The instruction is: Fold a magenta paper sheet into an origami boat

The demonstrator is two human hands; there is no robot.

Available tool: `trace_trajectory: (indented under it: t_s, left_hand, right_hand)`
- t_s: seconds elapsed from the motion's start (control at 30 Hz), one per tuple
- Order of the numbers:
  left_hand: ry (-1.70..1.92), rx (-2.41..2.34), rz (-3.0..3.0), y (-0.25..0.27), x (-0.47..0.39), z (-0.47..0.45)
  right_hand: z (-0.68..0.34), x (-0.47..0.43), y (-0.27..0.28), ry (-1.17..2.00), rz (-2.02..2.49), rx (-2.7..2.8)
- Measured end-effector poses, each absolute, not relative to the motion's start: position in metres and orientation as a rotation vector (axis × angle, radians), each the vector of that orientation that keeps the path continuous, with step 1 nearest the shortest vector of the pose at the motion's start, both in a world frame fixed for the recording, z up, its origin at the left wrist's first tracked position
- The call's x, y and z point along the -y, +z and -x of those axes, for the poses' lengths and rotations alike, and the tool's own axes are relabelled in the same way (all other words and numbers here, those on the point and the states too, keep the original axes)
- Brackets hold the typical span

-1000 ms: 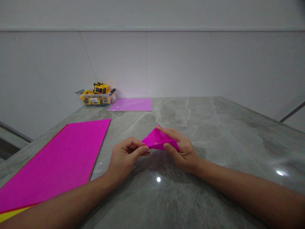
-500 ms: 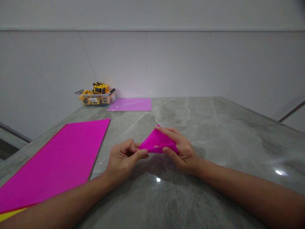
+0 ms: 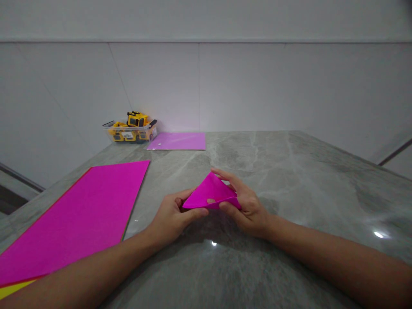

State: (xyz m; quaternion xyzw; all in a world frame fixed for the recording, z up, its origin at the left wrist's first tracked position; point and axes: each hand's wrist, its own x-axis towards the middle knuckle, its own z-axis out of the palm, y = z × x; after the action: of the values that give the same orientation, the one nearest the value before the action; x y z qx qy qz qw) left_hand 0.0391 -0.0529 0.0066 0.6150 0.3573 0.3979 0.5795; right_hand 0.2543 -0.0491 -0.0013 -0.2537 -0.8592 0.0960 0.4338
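A small piece of bright pink paper (image 3: 209,191), folded into a triangle, is held above the table between both hands. Its peak points away from me, and a narrow flap along the near edge stands slightly apart, with a fingertip showing in the gap. My left hand (image 3: 174,214) grips the left corner, thumb along the near edge and fingers behind. On the other side, my right hand (image 3: 246,208) has the right corner between thumb and fingers, its index finger reaching up to the peak. Some fingers are hidden behind the paper.
Large pink sheets (image 3: 83,214) lie stacked on the left, with a yellow corner (image 3: 14,288) beneath. At the back, a clear plastic box (image 3: 130,134) of yellow toy vehicles stands beside a lilac sheet (image 3: 178,140). The grey marbled table (image 3: 305,189) meets a white wall.
My left hand has loosened its pinch at the left corner, and its thumb has slid right along the near edge. More of the corner shows. My right hand stays nearly still, index finger slightly raised.
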Motion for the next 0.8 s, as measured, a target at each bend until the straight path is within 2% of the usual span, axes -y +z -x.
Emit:
trace_trajectory:
  t_s: [0.33,0.6,0.8]
  left_hand:
    - [0.939,-0.856,-1.527,0.0055,0.0576,-0.0382]
    - [1.234,-0.876,-1.303,0.0046,0.0588,-0.0466]
    - [1.311,-1.0,-1.328,0.0007,0.0563,-0.0438]
  right_hand:
    - [-0.2529,0.0495,-0.0021,0.257,0.655,2.116]
    - [-0.2513,0.0473,-0.0064,0.256,0.727,1.971]
    - [-0.2509,0.0491,-0.0065,0.282,0.744,1.98]
